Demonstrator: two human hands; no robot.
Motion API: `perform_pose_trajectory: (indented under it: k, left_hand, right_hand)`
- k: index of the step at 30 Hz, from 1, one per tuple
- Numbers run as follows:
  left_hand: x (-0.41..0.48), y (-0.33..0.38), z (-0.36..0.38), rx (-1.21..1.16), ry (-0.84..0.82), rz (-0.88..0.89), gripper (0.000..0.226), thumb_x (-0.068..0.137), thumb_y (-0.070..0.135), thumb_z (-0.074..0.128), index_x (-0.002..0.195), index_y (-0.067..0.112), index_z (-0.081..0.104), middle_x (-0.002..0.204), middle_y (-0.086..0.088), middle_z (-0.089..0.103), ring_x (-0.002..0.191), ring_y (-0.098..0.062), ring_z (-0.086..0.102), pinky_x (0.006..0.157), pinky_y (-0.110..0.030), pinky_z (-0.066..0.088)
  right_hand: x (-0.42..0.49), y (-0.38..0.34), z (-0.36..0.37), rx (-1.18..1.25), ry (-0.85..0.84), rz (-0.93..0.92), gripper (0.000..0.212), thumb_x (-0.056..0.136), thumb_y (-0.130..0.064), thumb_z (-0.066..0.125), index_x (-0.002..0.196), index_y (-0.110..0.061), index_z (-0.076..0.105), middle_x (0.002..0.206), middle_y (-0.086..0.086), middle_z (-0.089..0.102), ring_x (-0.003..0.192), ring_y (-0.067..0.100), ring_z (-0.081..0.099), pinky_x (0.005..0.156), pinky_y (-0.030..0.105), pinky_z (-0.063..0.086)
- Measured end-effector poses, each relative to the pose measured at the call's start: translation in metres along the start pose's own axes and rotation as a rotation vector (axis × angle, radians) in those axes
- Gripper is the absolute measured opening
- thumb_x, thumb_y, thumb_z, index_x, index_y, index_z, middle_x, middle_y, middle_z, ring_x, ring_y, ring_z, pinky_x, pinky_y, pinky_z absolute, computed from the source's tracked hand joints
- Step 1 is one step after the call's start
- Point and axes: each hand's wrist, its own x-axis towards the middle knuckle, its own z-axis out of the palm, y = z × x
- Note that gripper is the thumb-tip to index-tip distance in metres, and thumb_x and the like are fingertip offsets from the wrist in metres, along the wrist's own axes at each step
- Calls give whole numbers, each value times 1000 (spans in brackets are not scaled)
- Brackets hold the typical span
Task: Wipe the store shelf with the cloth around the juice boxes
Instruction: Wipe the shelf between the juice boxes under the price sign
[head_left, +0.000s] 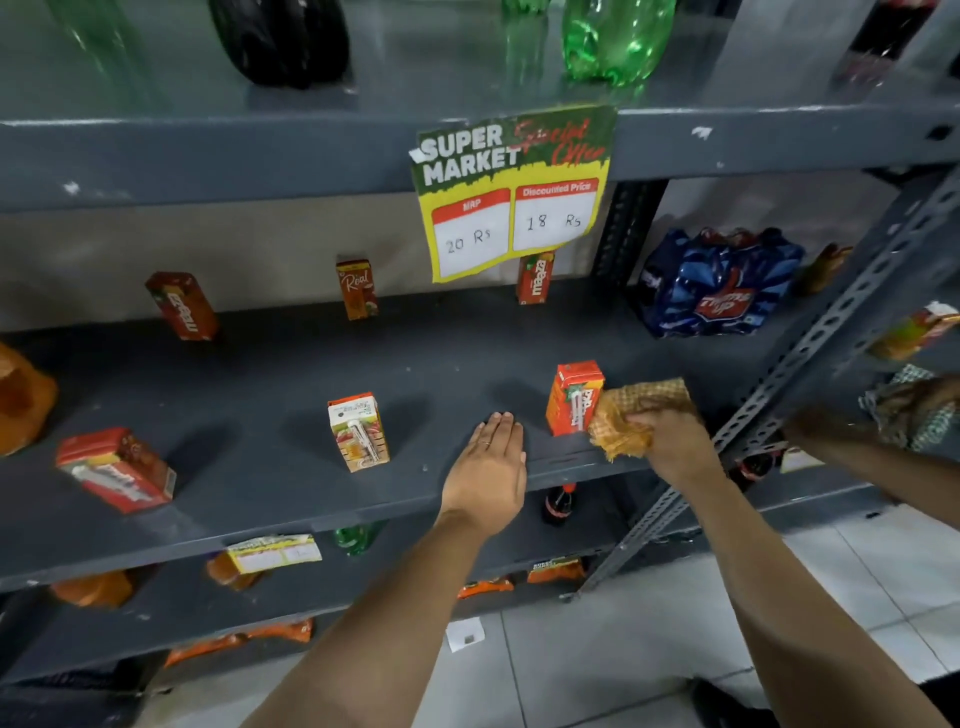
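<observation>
On the dark grey metal shelf (270, 395), small cardboard juice boxes stand apart from one another: a red one lying tilted at the front left (117, 470), a white and orange one upright near the middle (358, 431). Just right of that, the left hand (488, 470) lies flat, palm down and fingers spread together, gripping nothing. Further right, an orange-red juice box (571, 397) stands touching the tan checked cloth (636, 415), which the right hand (675, 447) bunches tightly against the shelf's front edge.
</observation>
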Motion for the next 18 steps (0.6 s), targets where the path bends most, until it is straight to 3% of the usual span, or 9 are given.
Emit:
perform_pose_trajectory:
  k: [7, 9, 11, 13, 15, 18]
  left_hand:
    - [-3, -1, -9, -45, -22, -2, 53, 103, 30, 19, 150, 5, 20, 159, -11, 20, 148, -22, 11, 121, -32, 3]
    - [-7, -1, -19, -80, 3, 22, 52, 104, 28, 21, 151, 7, 20, 160, -8, 16, 148, -21, 10, 120, -30, -2]
    - [-16, 6, -36, -131, 107, 92, 50, 103, 24, 25, 150, 9, 25, 158, -2, 14, 147, -20, 15, 119, -34, -4]
    - [-28, 20, -62, -207, 263, 178, 48, 100, 22, 33, 145, 9, 37, 154, 3, 21, 144, -19, 27, 120, -39, 10]
    - [-36, 36, -103, -297, 458, 325, 50, 94, 17, 45, 143, 10, 41, 155, 1, 30, 141, -19, 33, 117, -39, 23]
    - [-37, 53, -187, -296, 760, 604, 64, 84, 8, 56, 145, 12, 37, 152, -7, 37, 139, -29, 37, 114, -48, 28]
  right_hand:
    - [-42, -2, -8, -153, -15, -69, 42, 89, -9, 56, 122, -31, 68, 133, -6, 62, 122, 20, 56, 105, 30, 43]
    - [-58, -1, -12, -134, -71, -76, 42, 91, -10, 52, 124, -34, 66, 130, -9, 63, 117, 18, 59, 100, 27, 44]
    - [-76, -2, -25, -11, -176, -17, 51, 92, -6, 48, 132, -35, 58, 130, -9, 62, 112, 18, 62, 95, 29, 49]
    - [-94, -3, -48, 235, -266, 3, 60, 91, -2, 49, 137, -41, 50, 129, -13, 62, 110, 22, 64, 92, 38, 53]
    - [-114, -12, -89, 535, -265, -72, 65, 89, 7, 54, 131, -42, 55, 123, -18, 65, 113, 25, 65, 94, 46, 53]
    - [-140, -35, -177, 792, -4, -284, 64, 84, 14, 60, 114, -42, 70, 116, -13, 72, 114, 8, 65, 95, 23, 52]
